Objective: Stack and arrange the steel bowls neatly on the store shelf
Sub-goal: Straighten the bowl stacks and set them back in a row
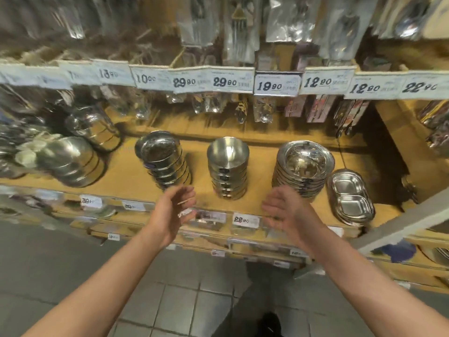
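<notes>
Both hands are raised in front of the wooden shelf (126, 173), palms facing each other, empty. The left hand (173, 210) has its fingers loosely spread, and the right hand (283, 210) is relaxed and open too; neither touches a bowl. Between and just beyond them, at twelve o'clock, stands the middle stack of bowls (228, 169), upright and fairly even. At about ten o'clock is a left stack of bowls (164, 161) that leans and looks untidy, and at two o'clock is a stack of rimmed dishes (303, 169), with divided trays (351, 197) just beside it at three o'clock. Further bowls (70, 161) lie tipped at nine o'clock. The step in hand seems to be closing on the middle stack from both sides. To do it well, I would cup the lower bowls with both palms together, press evenly so the column stays plumb, and slide it without lifting; steel on steel slips, so a one-sided push could fan the stack. The leaning left stack probably needs squaring next. Price tags (224, 81) on the rail above read 10.00, 29.90, 29.90, 19.90, 12.90, 12.90; a tag on the shelf's front edge reads 28.90. The smaller print is too blurred to read.
</notes>
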Tool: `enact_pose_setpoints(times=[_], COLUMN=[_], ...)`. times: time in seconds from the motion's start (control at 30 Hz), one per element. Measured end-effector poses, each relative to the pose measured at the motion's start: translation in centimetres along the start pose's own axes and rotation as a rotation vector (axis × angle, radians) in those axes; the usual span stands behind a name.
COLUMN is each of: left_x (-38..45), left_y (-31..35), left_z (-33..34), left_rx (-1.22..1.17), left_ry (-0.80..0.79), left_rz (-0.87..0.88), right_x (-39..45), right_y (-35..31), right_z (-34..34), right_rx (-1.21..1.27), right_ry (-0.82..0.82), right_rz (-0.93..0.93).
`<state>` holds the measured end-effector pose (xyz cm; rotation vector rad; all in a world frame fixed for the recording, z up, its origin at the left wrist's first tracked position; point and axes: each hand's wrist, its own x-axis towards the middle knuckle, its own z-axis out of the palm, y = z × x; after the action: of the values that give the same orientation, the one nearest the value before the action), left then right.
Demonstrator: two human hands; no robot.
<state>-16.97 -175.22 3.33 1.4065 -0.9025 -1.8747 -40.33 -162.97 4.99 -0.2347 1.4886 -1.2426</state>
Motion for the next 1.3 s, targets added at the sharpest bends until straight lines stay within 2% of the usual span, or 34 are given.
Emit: enact_pose_setpoints(times=[0.13, 0.3, 0.4, 0.73, 1.0, 1.17, 1.3], left_x=[-2.2, -5.2, -5.8, 0.6, 9.5, 15.1, 19.5], left_y=[4.1, 7.3, 8.9, 10.9, 14.3, 15.9, 17.0], left_z=[-9.2, -21.6, -26.5, -29.7, -35.6, -39.4, -41.3], left_rx=[-0.026, -0.064, -0.102, -0.121, -0.132, -0.093, 0.003], left_ry=[0.068, 0.158, 0.195, 0.173, 0.315, 0.387, 0.357], left_rz=[0.079, 0.149, 0.167, 0.119, 0.065, 0.096, 0.106], right_x=[-2.2, -3.1, -3.0, 2.1, 10.1, 14.9, 18.3], right_y=[1.2, 4.5, 5.7, 6.6, 6.0, 6.2, 6.7], right_z=[8.4, 19.1, 24.4, 34.6, 41.5, 46.4, 50.3], right_rx=[-0.108, -0.151, -0.120, -0.130, -0.169, -0.194, -0.165], right_ry=[-0.100, -0.239, -0.268, -0.292, -0.268, -0.216, -0.200], right_rz=[-0.030, -0.025, -0.023, -0.013, 0.042, 0.066, 0.006])
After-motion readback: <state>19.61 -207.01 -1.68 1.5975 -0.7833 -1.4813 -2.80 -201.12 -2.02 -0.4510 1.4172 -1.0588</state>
